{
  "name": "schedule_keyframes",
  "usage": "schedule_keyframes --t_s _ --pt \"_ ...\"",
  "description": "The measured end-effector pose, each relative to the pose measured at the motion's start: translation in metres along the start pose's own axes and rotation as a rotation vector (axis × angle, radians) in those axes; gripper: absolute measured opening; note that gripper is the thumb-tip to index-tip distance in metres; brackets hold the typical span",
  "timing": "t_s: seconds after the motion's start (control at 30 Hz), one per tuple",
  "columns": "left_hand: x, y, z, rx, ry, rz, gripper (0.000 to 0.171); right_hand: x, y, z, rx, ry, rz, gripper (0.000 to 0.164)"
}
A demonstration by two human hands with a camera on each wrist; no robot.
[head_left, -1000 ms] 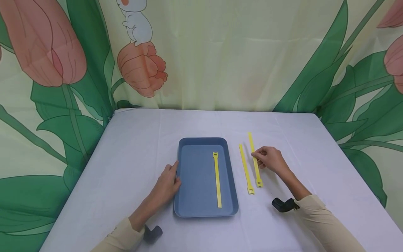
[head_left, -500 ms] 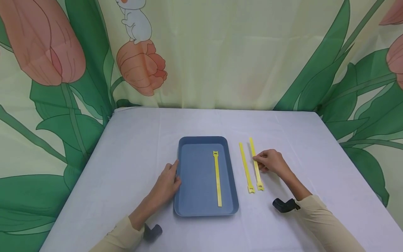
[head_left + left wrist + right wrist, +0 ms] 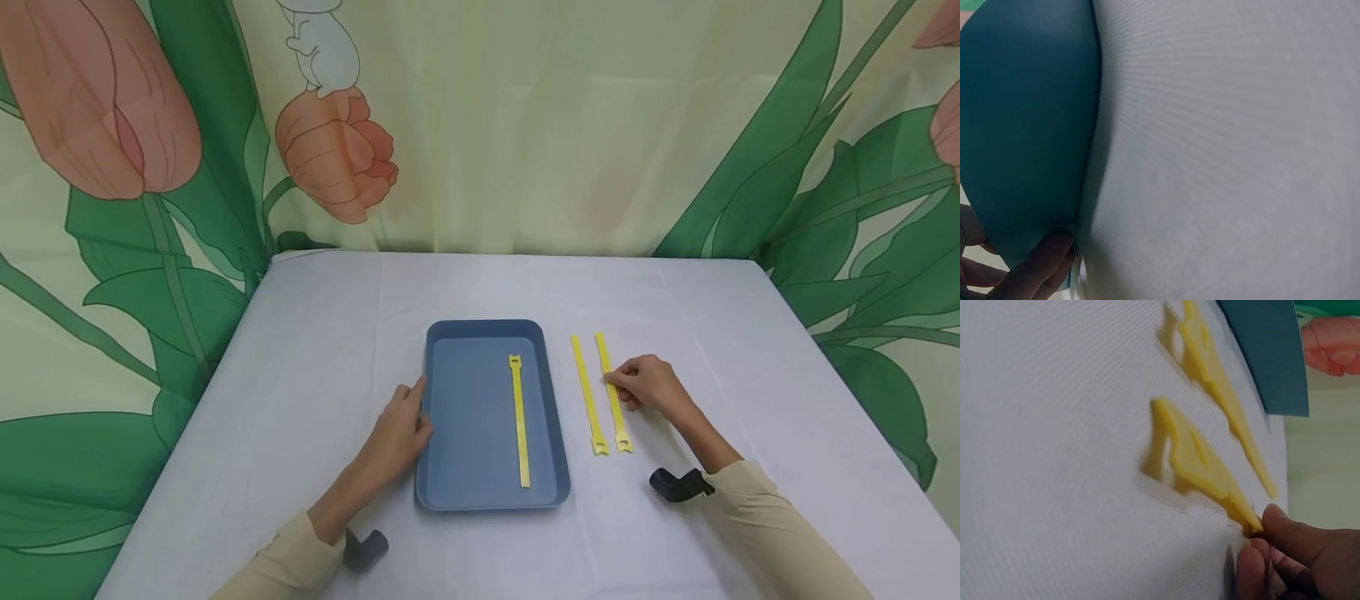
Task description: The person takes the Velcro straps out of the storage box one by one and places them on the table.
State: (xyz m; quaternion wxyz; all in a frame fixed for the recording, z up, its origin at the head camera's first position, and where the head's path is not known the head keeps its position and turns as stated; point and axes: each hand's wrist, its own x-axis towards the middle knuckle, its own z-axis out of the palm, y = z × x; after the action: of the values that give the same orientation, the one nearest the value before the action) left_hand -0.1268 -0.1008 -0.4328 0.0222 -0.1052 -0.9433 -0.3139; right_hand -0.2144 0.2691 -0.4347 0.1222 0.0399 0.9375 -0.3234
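My right hand [image 3: 647, 385] pinches a yellow hook-and-loop cable tie [image 3: 618, 425] near its middle, between thumb and fingertips. In the right wrist view the slotted head of this cable tie [image 3: 1200, 453] casts a shadow close over the cloth. Just left of it, nearly parallel, is a second yellow cable tie [image 3: 587, 392]. A third yellow cable tie [image 3: 520, 425] lies lengthwise inside the blue-grey tray [image 3: 465, 497], toward its right side. At the tray's left rim, my left hand [image 3: 390, 442] grips the edge; fingers [image 3: 1044, 262] press the outer wall in the left wrist view.
A white cloth [image 3: 322, 333] covers the table. Behind it hangs a curtain [image 3: 510, 125] printed with tulips and leaves. Black wrist-camera mounts [image 3: 678, 487] stick out from both sleeves, low over the table.
My right hand has brought its cable tie slightly toward me and down beside the second one, so their heads nearly line up. The left hand stays at the tray's rim.
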Motion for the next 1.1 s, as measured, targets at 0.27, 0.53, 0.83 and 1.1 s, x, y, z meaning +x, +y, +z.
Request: schedule_keyframes --t_s 0.27,0.53,0.83,1.1 --pt "0.0011 -0.0014 0.0011 -0.011 0.004 0.002 0.058 0.0016 -0.0004 -0.0024 -0.02 -0.02 -0.006 0.028" --pt "0.0003 -0.0012 0.0002 -0.022 0.002 -0.002 0.057 0.002 0.0001 -0.0031 -0.02 -0.041 -0.003 0.029" --pt "0.0002 -0.0018 0.0006 -0.02 0.009 0.0 0.057 0.0033 -0.0002 -0.0047 -0.022 -0.043 0.009 0.03" --pt "-0.0005 -0.0017 0.0004 -0.02 0.015 0.0 0.057 0.0027 0.0008 -0.0041 -0.02 -0.032 0.001 0.03"
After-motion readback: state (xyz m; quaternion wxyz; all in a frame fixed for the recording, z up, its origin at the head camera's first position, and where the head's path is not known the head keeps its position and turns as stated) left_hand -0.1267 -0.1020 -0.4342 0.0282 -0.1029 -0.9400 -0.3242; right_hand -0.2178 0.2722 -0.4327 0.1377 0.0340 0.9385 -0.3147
